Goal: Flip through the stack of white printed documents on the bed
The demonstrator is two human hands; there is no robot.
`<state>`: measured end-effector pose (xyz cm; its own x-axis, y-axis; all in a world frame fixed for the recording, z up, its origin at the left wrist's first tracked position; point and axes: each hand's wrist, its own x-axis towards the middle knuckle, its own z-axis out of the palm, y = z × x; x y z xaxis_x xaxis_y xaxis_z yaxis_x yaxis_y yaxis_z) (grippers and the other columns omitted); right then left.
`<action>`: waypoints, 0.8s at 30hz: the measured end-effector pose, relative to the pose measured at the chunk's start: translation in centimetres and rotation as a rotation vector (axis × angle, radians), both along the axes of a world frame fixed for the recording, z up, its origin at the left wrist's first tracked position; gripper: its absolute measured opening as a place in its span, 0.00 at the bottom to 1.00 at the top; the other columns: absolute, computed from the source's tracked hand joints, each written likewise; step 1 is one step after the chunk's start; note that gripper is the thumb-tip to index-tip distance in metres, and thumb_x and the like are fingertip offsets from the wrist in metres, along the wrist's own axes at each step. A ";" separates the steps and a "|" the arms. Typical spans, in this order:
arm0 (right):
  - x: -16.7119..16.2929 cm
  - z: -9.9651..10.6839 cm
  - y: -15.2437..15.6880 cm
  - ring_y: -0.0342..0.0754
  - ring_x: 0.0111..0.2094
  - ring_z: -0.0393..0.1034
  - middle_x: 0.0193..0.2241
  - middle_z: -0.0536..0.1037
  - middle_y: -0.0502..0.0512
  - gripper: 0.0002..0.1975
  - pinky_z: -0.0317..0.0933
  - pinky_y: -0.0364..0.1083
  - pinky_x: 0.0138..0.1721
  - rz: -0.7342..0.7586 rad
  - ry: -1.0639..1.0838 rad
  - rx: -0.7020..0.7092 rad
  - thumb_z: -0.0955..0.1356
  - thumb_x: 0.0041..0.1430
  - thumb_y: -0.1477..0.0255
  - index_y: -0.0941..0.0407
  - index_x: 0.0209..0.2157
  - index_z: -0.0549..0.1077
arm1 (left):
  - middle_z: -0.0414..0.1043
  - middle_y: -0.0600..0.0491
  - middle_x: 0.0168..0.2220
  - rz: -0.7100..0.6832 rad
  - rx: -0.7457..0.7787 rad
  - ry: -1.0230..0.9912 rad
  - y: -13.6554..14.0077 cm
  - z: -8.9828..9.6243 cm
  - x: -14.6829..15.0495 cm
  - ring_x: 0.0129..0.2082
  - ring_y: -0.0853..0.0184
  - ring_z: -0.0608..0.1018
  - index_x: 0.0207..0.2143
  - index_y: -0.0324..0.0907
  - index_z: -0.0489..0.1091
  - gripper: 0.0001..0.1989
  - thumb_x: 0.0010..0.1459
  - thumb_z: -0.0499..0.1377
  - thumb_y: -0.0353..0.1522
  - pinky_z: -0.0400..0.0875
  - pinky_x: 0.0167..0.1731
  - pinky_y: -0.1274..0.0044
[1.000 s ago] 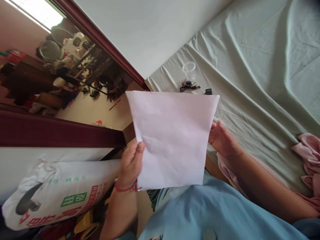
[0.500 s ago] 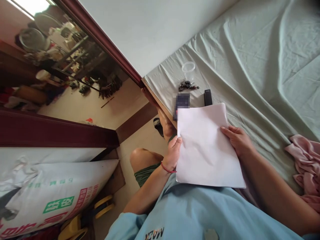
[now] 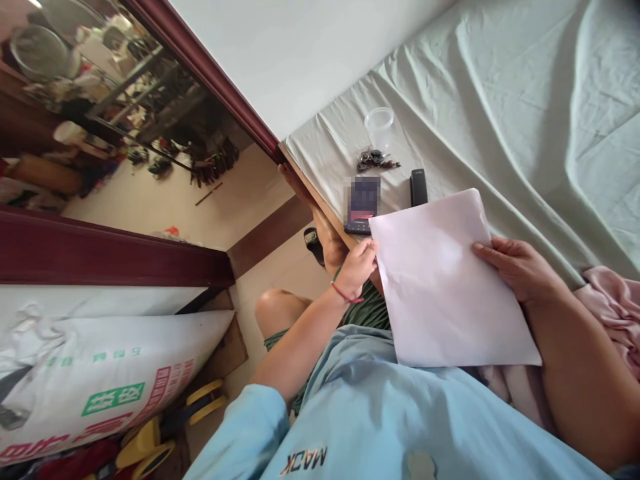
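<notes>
Pale bedsheet (image 3: pixel 500 120) runs out of view beyond white paper (image 3: pixel 445 287), underside hidden, pinched by both hands (image 3: pixel 358 265) (image 3: pixel 525 270)

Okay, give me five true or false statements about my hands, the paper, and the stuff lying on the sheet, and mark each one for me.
1. The left hand and right hand are at opposite edges of the white paper. True.
2. The side of the white paper facing up is covered in printed text. False: that side looks blank.
3. A red bracelet is around the wrist of the left hand. True.
4. The right hand's thumb is hidden beneath the white paper. False: it lies on the upper face.
5. A clear plastic container sits on the pale green sheet. True.
</notes>
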<state>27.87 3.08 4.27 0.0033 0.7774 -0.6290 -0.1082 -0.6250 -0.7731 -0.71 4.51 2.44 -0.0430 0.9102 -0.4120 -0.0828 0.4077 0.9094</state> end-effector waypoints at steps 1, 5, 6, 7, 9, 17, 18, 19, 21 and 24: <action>0.3 0.0 0.1 0.51 0.24 0.79 0.30 0.84 0.58 0.11 0.76 0.46 0.27 0.010 0.009 -0.023 0.75 0.58 0.71 0.58 0.42 0.79 | 0.58 0.62 0.22 0.010 0.003 0.020 1.0 0.0 0.3 0.17 0.79 0.58 0.28 0.40 0.66 0.14 0.66 0.62 0.33 0.54 0.19 0.83; 1.5 0.2 0.5 0.52 0.25 0.79 0.31 0.85 0.58 0.08 0.76 0.47 0.26 0.033 -0.017 -0.097 0.73 0.62 0.72 0.58 0.43 0.80 | 0.53 0.64 0.18 -0.002 -0.018 0.152 3.9 -0.7 1.6 0.15 0.79 0.58 0.20 0.40 0.59 0.20 0.65 0.61 0.25 0.53 0.18 0.83; 1.8 0.4 0.6 0.52 0.25 0.80 0.31 0.85 0.58 0.08 0.76 0.47 0.26 0.031 -0.027 -0.107 0.72 0.62 0.72 0.57 0.43 0.80 | 0.51 0.64 0.17 -0.011 -0.033 0.169 4.2 -0.8 2.0 0.15 0.79 0.58 0.19 0.41 0.58 0.21 0.64 0.61 0.24 0.53 0.18 0.83; 2.0 0.5 0.8 0.52 0.25 0.79 0.31 0.85 0.58 0.08 0.76 0.47 0.26 0.025 -0.036 -0.115 0.72 0.63 0.72 0.57 0.43 0.80 | 0.51 0.64 0.17 -0.013 -0.044 0.177 4.5 -0.9 2.4 0.15 0.79 0.58 0.18 0.41 0.57 0.22 0.63 0.62 0.23 0.53 0.18 0.83; 2.6 0.5 1.0 0.52 0.24 0.79 0.31 0.85 0.58 0.09 0.76 0.48 0.25 0.016 -0.044 -0.123 0.72 0.63 0.72 0.57 0.44 0.80 | 0.51 0.64 0.16 -0.007 -0.070 0.180 4.9 -0.7 3.1 0.14 0.79 0.58 0.18 0.41 0.56 0.24 0.62 0.62 0.22 0.52 0.17 0.84; 3.9 -0.3 1.1 0.52 0.22 0.78 0.30 0.84 0.58 0.18 0.72 0.45 0.21 0.034 -0.111 -0.078 0.76 0.57 0.60 0.56 0.45 0.80 | 0.51 0.63 0.12 -0.072 -0.265 0.181 5.7 1.5 4.6 0.10 0.79 0.57 0.19 0.40 0.59 0.23 0.68 0.55 0.21 0.45 0.13 0.85; 3.9 -0.2 1.1 0.51 0.22 0.77 0.29 0.84 0.58 0.17 0.71 0.45 0.20 0.035 -0.128 -0.072 0.76 0.58 0.60 0.56 0.44 0.80 | 0.51 0.63 0.11 -0.076 -0.278 0.188 5.7 1.6 4.6 0.10 0.80 0.57 0.18 0.40 0.58 0.23 0.69 0.55 0.22 0.45 0.13 0.85; 3.8 -0.1 1.0 0.50 0.22 0.77 0.29 0.84 0.57 0.16 0.71 0.44 0.20 0.029 -0.144 -0.067 0.75 0.59 0.60 0.55 0.44 0.80 | 0.51 0.63 0.11 -0.079 -0.285 0.189 5.8 1.7 4.6 0.10 0.80 0.57 0.19 0.40 0.58 0.23 0.69 0.56 0.22 0.45 0.13 0.86; 3.6 0.2 0.9 0.49 0.21 0.76 0.27 0.83 0.55 0.13 0.70 0.43 0.19 0.004 -0.172 -0.066 0.74 0.61 0.61 0.55 0.42 0.80 | 0.53 0.63 0.11 -0.085 -0.284 0.162 5.8 1.7 4.6 0.10 0.81 0.58 0.19 0.39 0.60 0.22 0.68 0.58 0.22 0.46 0.13 0.87; 3.5 0.5 0.9 0.46 0.19 0.73 0.24 0.81 0.53 0.09 0.66 0.40 0.18 -0.022 -0.195 -0.072 0.73 0.62 0.64 0.55 0.38 0.79 | 0.54 0.64 0.14 -0.077 -0.261 0.087 5.7 1.5 4.8 0.11 0.82 0.59 0.21 0.38 0.62 0.19 0.65 0.61 0.23 0.47 0.13 0.88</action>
<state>31.37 3.96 4.75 0.1474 0.7287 -0.6688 0.0247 -0.6786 -0.7340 4.08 10.20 3.94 -0.0231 0.7757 -0.6307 0.0311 0.6311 0.7751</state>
